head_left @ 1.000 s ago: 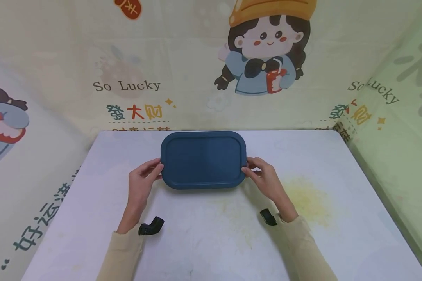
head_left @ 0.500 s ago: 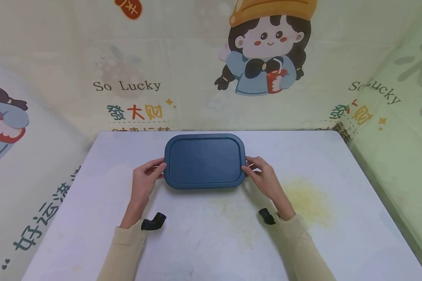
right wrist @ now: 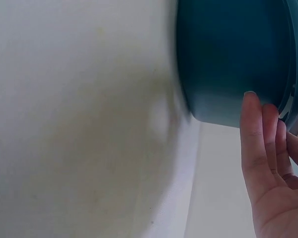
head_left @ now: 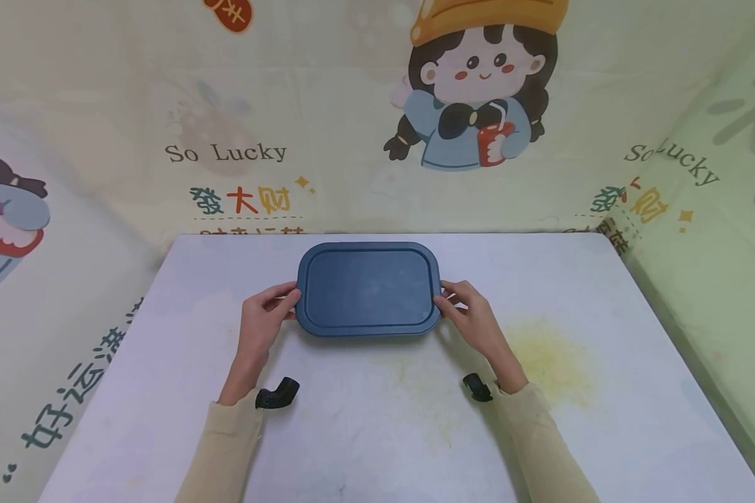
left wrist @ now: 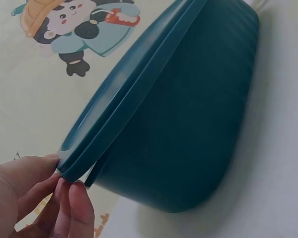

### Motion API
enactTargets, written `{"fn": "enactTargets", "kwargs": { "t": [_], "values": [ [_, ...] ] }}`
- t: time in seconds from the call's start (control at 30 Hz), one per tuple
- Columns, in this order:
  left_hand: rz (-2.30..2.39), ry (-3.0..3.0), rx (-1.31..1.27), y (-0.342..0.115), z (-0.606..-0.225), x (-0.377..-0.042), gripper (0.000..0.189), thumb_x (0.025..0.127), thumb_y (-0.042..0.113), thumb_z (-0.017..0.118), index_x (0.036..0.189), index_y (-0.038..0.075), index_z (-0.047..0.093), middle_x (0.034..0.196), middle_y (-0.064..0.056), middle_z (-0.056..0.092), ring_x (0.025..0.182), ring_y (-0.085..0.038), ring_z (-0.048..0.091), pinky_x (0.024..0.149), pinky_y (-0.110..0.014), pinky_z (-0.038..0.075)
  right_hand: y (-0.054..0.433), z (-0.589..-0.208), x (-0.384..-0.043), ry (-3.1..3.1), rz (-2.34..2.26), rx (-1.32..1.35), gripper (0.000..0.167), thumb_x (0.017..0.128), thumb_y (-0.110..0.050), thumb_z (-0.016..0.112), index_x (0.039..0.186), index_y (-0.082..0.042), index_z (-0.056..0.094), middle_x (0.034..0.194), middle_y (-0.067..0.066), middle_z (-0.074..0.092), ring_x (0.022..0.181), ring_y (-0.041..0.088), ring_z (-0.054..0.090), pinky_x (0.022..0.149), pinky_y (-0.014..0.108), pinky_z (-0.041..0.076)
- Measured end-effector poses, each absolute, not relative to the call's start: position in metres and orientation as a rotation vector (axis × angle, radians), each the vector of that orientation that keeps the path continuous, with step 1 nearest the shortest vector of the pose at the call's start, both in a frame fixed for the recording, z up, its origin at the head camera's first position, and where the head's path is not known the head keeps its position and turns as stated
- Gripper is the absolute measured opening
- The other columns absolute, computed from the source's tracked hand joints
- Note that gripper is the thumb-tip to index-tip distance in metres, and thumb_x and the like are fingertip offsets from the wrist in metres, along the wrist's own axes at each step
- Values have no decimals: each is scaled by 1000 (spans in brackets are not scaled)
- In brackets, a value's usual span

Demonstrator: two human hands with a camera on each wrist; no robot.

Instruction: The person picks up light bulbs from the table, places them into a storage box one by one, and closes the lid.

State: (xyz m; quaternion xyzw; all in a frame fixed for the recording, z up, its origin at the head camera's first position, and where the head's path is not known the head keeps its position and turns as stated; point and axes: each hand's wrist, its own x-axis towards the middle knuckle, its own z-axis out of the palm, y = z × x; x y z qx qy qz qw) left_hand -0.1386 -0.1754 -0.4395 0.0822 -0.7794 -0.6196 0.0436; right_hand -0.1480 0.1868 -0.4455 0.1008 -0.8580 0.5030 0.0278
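Note:
A dark blue lid (head_left: 370, 290), rounded at the corners, lies over a deep blue plastic box (left wrist: 188, 114) near the back of the table. My left hand (head_left: 263, 320) pinches the lid's left end, thumb on the rim and fingers underneath. In the left wrist view a narrow gap shows between lid and box near those fingertips. At the opposite end, my right hand (head_left: 472, 316) holds the lid's edge by the thumb, with its fingers (right wrist: 253, 134) stretched beneath the rim and beside the box wall. From the head view the lid hides the box and whatever it contains.
The white table (head_left: 365, 433) has a yellowish stain (head_left: 550, 360) on the right. A printed cloth (head_left: 346, 119) hangs behind and at both sides. A black wrist device (head_left: 278, 393) sits at the left cuff, another black device (head_left: 477, 387) at the right cuff.
The lid has sunk toward the box and looks smaller and lighter. Its left end and my left hand have shifted slightly right; my right hand has hardly moved.

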Motion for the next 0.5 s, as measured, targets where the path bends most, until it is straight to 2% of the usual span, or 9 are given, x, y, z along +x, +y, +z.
{"fn": "enactTargets", "kwargs": {
  "t": [0.23, 0.5],
  "values": [
    [-1914, -2386, 264, -174, -437, -142, 40, 94, 27, 69, 126, 4, 67, 121, -16, 67, 80, -7, 66, 71, -19, 58, 187, -445, -149, -2635, 1553, 320, 41, 98, -20, 63, 132, 3, 60, 108, 17, 59, 89, 26, 66, 78, 24, 57],
    [-1941, -2404, 332, -174, -436, -146, 39, 95, 25, 68, 127, 4, 66, 124, -16, 65, 81, -6, 65, 70, -19, 58, 186, -447, -154, -2653, 1543, 298, 42, 98, -22, 63, 133, 1, 60, 109, 16, 60, 91, 27, 67, 81, 32, 57]
  ]
}}
